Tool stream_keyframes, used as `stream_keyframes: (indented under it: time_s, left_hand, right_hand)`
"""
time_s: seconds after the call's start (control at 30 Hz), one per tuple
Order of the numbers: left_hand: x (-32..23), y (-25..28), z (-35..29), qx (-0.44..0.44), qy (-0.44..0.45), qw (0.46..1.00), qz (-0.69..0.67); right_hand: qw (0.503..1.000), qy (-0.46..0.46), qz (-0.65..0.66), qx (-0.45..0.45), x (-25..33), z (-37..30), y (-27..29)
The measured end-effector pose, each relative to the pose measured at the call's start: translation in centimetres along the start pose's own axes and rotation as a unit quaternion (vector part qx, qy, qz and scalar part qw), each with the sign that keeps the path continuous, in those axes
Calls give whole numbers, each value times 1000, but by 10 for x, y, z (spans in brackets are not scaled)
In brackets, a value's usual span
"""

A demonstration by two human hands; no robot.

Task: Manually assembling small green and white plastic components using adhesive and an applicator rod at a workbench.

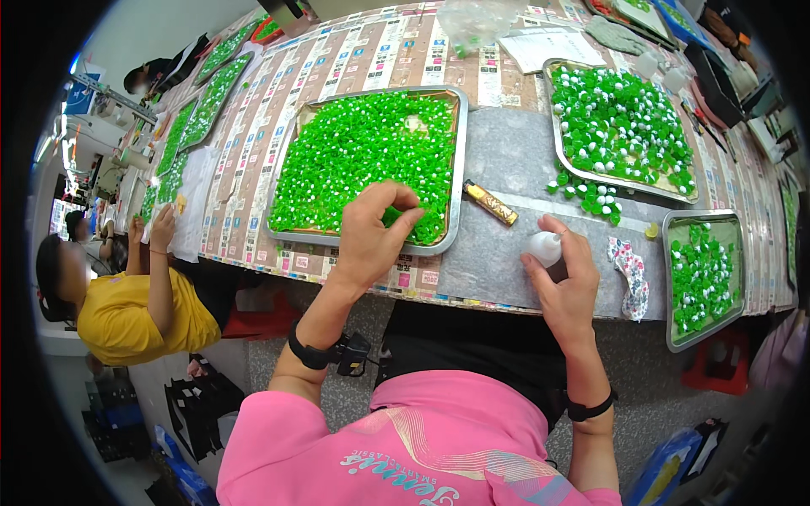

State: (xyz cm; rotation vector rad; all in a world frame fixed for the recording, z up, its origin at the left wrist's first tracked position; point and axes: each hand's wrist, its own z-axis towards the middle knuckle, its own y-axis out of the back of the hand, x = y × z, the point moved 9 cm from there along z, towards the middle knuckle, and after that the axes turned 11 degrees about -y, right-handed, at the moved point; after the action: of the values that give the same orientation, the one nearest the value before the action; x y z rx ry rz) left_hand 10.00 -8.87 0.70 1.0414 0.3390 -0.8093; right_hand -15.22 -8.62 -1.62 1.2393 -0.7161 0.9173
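My left hand point(377, 229) is at the near right corner of a large metal tray point(462, 160), its thumb and fingers curled into a pinch over small green pieces point(363, 152) with white specks. Whatever lies between those fingertips is too small to make out. In my right hand point(571, 282) is a small white squeeze bottle point(544, 247), gripped between thumb and fingers above the grey cloth point(506, 152). Between the hands a brown and yellow tube point(490, 203) lies on the cloth. To the right of the bottle is a flowery fabric piece point(629, 277).
A second tray point(697, 199) at the far right holds green pieces with white balls; several more lie loose point(595, 201) by its near edge. A smaller tray point(669, 278) sits at the table's right edge. At left, a person in yellow point(156, 312) works. Papers point(553, 49) lie farther back.
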Motion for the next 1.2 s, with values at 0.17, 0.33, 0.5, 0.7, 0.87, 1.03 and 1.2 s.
stream_keyframes:
  time_s: [0.17, 0.33, 0.5, 0.7, 0.87, 1.03, 1.2]
  left_hand:
    - [-15, 1, 5, 0, -77, 997, -15]
    - [-7, -36, -17, -15, 166, 902, -397]
    - [-29, -75, -34, 51, 240, 821, -515]
    - [-56, -121, -54, 114, 359, 668, -642]
    - [-66, -141, -67, 144, 397, 600, -679]
    - [-64, -145, -70, 160, 384, 615, -670]
    - [-62, -145, -71, 174, 371, 674, -615]
  right_hand:
    - [997, -55, 46, 27, -17, -5, 0]
    - [996, -33, 78, 12, 0, -16, 18]
    - [998, -32, 37, 48, 11, -32, 36]
    - [980, -137, 143, 0, -4, -56, 67]
    - [956, -174, 214, -100, -8, -68, 91]
    - [985, -76, 142, -69, -3, -65, 96]
    - [985, -75, 136, -72, -1, -65, 95]
